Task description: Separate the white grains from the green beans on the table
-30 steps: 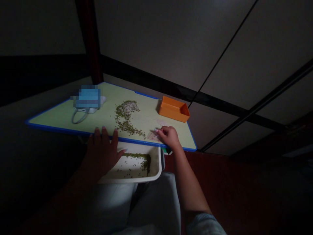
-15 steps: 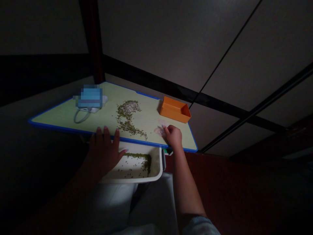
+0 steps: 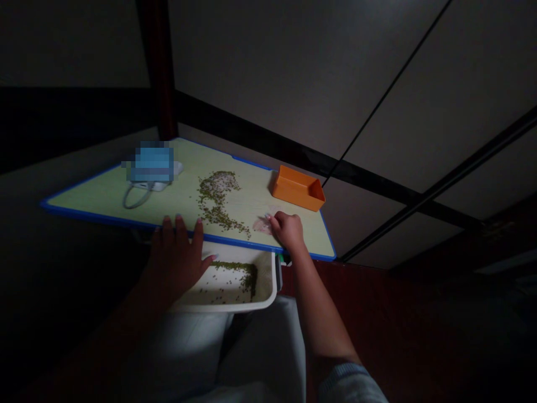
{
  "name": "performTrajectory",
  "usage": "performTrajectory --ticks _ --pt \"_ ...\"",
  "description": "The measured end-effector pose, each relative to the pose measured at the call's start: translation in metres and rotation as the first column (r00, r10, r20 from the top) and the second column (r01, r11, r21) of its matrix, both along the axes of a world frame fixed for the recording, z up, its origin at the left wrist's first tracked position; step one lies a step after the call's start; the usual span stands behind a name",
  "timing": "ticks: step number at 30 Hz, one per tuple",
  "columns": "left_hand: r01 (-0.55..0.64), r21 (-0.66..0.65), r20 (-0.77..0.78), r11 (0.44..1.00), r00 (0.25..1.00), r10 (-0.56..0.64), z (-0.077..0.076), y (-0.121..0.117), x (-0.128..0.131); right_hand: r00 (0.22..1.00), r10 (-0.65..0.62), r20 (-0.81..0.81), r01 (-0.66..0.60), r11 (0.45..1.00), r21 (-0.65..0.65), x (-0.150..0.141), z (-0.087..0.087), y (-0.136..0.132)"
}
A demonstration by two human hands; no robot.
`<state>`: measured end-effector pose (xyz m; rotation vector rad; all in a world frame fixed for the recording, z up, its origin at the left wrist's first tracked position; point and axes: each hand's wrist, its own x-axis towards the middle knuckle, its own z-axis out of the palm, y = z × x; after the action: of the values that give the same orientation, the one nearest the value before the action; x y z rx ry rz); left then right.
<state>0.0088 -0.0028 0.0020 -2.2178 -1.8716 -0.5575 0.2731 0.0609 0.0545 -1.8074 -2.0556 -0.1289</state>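
Note:
My left hand (image 3: 178,254) lies with its fingers spread over the blue front edge of a pale yellow tabletop (image 3: 98,193). Fingers bent together in a pinch, my right hand (image 3: 289,229) rests low over the right part of the table. Beside its fingertips is a pale pinkish patch (image 3: 262,225), too dim to name; whether anything is in the pinch I cannot tell. Small green grains like beans (image 3: 213,207) are scattered in a curved band between the hands, mixed with paler bits toward the back.
An orange open box (image 3: 297,189) stands at the table's back right. A white bin (image 3: 264,296) holding more green grains sits under the front edge, above my lap. At the left lies a blurred blue item (image 3: 153,162) on a white device with a looped cord (image 3: 136,200).
My right hand has shifted slightly left along the table, and the pale patch by its fingertips has moved left with it. My left hand keeps its place on the edge.

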Motion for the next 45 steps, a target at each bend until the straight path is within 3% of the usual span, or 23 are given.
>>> performTrajectory --ticks 5,10,14,20,30,36,45 --pt "-0.004 -0.012 0.002 1.0 1.0 0.004 0.003 -0.001 0.0 0.985 0.163 -0.061 -0.163 0.987 0.009 0.006 -0.005 -0.002" --pt "-0.006 -0.04 -0.019 0.999 1.0 0.005 0.007 -0.002 0.0 0.944 0.141 -0.298 -0.124 0.989 0.076 0.013 -0.01 -0.005" --pt "-0.001 -0.039 -0.006 0.999 1.0 0.0 0.008 -0.003 0.001 0.882 0.186 -0.432 -0.184 0.982 0.048 0.016 -0.013 -0.007" --pt "-0.01 -0.025 -0.039 1.0 0.999 0.009 0.006 -0.003 0.001 0.926 0.204 -0.317 -0.208 0.978 0.02 0.013 -0.012 -0.009" --pt "-0.028 -0.026 -0.092 0.999 0.995 0.025 0.006 -0.002 0.001 0.98 0.055 -0.19 -0.053 0.998 0.013 0.011 -0.009 -0.01" --pt "-0.02 -0.03 -0.058 0.999 0.998 0.019 0.003 -0.003 0.001 0.997 0.061 -0.053 -0.061 0.998 -0.002 0.004 -0.004 -0.009" --pt "-0.022 -0.019 -0.1 1.0 0.995 0.02 0.003 -0.002 0.0 0.96 0.152 -0.237 -0.146 0.988 0.043 0.012 -0.012 -0.006"
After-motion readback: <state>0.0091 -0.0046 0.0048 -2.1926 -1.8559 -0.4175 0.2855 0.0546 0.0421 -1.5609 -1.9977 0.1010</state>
